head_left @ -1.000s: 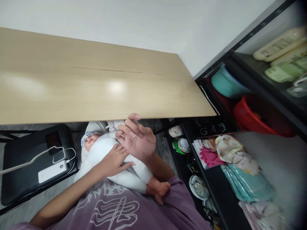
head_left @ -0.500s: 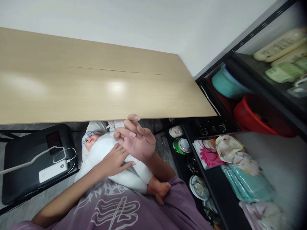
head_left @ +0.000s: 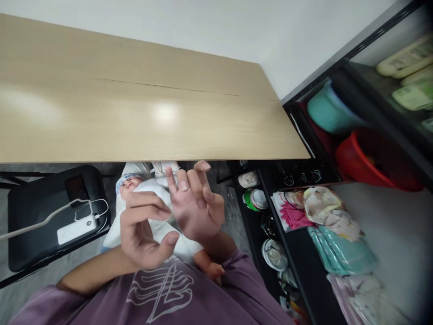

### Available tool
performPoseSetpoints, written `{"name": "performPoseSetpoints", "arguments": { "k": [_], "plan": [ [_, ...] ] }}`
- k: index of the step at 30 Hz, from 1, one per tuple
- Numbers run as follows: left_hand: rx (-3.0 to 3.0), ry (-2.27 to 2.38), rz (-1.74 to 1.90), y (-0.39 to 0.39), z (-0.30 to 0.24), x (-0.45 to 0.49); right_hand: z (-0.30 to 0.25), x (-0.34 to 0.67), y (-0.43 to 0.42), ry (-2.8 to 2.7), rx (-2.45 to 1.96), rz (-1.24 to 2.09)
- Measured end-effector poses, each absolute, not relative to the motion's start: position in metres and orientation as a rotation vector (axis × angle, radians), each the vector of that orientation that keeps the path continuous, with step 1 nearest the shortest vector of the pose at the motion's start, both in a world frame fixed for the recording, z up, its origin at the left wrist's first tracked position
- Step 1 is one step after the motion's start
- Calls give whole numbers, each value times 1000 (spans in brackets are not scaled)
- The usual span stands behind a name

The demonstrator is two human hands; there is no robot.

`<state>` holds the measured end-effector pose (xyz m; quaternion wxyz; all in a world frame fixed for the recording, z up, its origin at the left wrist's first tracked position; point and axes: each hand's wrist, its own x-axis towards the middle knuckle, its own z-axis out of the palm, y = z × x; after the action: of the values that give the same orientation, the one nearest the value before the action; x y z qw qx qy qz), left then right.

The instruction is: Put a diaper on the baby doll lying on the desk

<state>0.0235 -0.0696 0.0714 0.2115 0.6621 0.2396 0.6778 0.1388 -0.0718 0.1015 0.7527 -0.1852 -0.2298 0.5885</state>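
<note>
Held the left hand (head_left: 144,232) raised above the doll (head_left: 150,186), with curved, released fingers and a thumb well clear of them. Held the right hand (head_left: 198,210) just beside it and likewise released, with palm toward the camera and fingers bent and parted. Could not tell, from this angle, contact from a slight gap between the left fingertips and the right hand. Had the doll lying face up across the front of a purple shirt (head_left: 162,293), close to the near edge of the table (head_left: 135,126), partly hidden by both hands. Saw a lettered cap (head_left: 122,180) at its left end and a bare foot (head_left: 214,270) at its right. Saw, to the left, a black seat (head_left: 30,207) bearing a white power bank (head_left: 77,231), with a cable (head_left: 43,221) running over it toward the edge of view. Saw, to the right, a black rack (head_left: 301,253), with a teal bowl (head_left: 329,113) near a red bowl (head_left: 358,158) on one level and, lower down, pink cloth (head_left: 296,216) near teal packs (head_left: 343,250). Made out a green jar (head_left: 254,200) on another level, left of the cloth, and blurred bottles (head_left: 406,56) at the upper right
</note>
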Motion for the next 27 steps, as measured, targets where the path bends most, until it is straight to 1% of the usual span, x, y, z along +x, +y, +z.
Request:
{"name": "performPoseSetpoints", "arguments": {
  "k": [3, 6, 22, 27],
  "plan": [
    [1887, 746, 1752, -66, 76, 26, 101, 135, -72, -543, -390, 1318],
    [1851, 770, 1698, -64, 73, 29, 101, 133, -71, -564, -392, 1332],
    [1671, 667, 1796, -58, 79, 38, 107, 127, -73, -572, -450, 1337],
    [1668, 756, 1778, -60, 83, 38, 106, 126, -74, -592, -473, 1341]
  ]
}}
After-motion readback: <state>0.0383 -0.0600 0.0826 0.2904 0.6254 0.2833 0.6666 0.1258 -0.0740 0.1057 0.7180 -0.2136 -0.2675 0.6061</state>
